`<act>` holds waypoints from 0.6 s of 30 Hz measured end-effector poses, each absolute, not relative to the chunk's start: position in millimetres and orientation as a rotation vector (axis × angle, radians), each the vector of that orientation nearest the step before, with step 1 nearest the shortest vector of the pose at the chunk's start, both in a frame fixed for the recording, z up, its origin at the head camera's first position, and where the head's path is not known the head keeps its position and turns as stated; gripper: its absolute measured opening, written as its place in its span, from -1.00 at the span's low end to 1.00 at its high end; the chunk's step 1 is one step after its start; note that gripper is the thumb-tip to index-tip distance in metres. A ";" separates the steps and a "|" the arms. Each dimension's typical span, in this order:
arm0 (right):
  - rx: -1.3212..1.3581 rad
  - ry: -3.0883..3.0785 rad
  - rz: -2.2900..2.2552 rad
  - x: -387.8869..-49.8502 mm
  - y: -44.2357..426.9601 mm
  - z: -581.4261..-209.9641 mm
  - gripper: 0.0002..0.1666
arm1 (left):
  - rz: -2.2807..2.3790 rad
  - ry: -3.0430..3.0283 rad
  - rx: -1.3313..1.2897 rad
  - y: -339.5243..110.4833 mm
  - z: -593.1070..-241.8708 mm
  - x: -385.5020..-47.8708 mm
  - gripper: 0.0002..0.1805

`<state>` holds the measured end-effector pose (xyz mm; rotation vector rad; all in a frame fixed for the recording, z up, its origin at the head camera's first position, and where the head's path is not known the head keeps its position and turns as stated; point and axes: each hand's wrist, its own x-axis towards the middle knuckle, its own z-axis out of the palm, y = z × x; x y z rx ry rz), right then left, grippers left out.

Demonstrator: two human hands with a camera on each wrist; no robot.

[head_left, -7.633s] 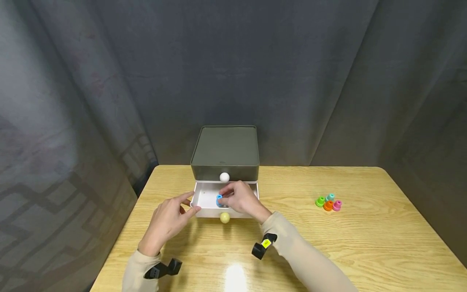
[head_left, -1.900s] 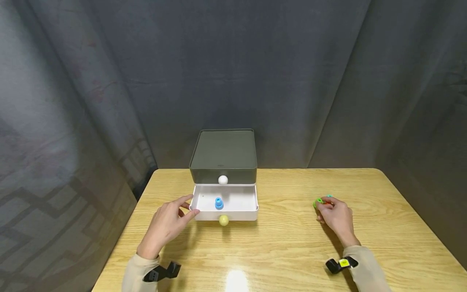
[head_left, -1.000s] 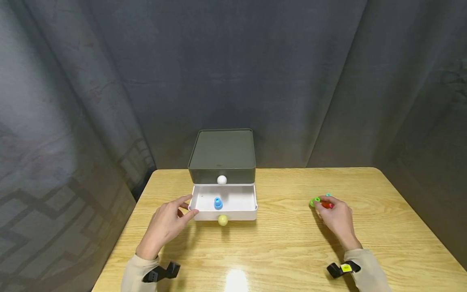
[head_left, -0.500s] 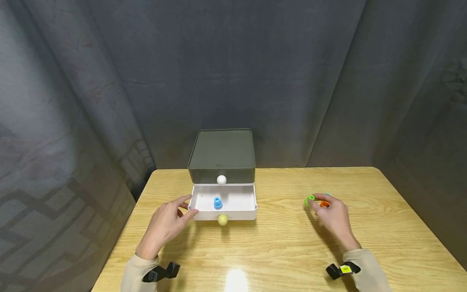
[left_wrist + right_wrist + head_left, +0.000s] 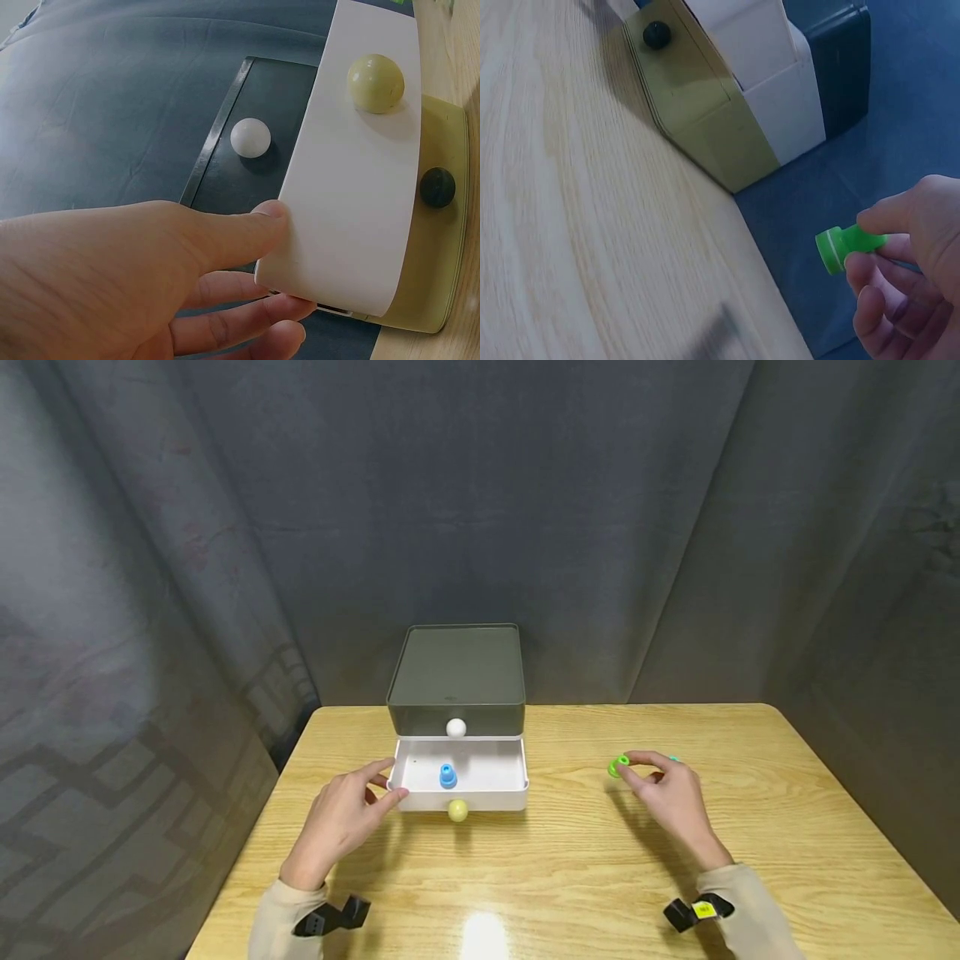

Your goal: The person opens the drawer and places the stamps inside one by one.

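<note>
My left hand (image 5: 339,821) holds the left front corner of the pulled-out white drawer (image 5: 491,801). In the left wrist view, its thumb lies on the drawer front and the fingers are round the side. Inside the drawer a small blue plug-shaped piece (image 5: 447,777) stands upright, left of the middle. Right of the drawer, my right hand (image 5: 670,800) pinches a small green plug-shaped piece (image 5: 841,244) between thumb and fingers, above the table and tilted. A bit of a teal piece (image 5: 674,758) shows behind that hand; the orange and pink pieces are hidden.
The dark grey drawer cabinet (image 5: 459,668) has a white knob (image 5: 456,727) on its upper drawer, and the pulled-out one a yellow knob (image 5: 457,811). A lower olive drawer (image 5: 697,97) has a dark knob. Grey curtains (image 5: 600,527) surround the wooden table (image 5: 570,860).
My right hand left the blue piece in the drawer, went right to the coloured pieces and took the green one. It has since lifted it and moved left. The left hand stays on the drawer.
</note>
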<state>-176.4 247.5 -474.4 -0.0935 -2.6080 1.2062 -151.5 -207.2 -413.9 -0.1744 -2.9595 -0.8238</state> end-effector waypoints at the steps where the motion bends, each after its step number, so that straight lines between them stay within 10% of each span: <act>1: -0.083 -2.604 1.213 -176.2 246.3 -473.3 -0.61 | -0.824 -2.960 -0.175 -207.2 -413.9 -151.5 -0.41; 18: -0.016 -2.635 1.240 -169.4 229.6 -456.5 -0.58 | -0.828 -2.972 -0.172 -206.8 -412.4 -151.5 -0.41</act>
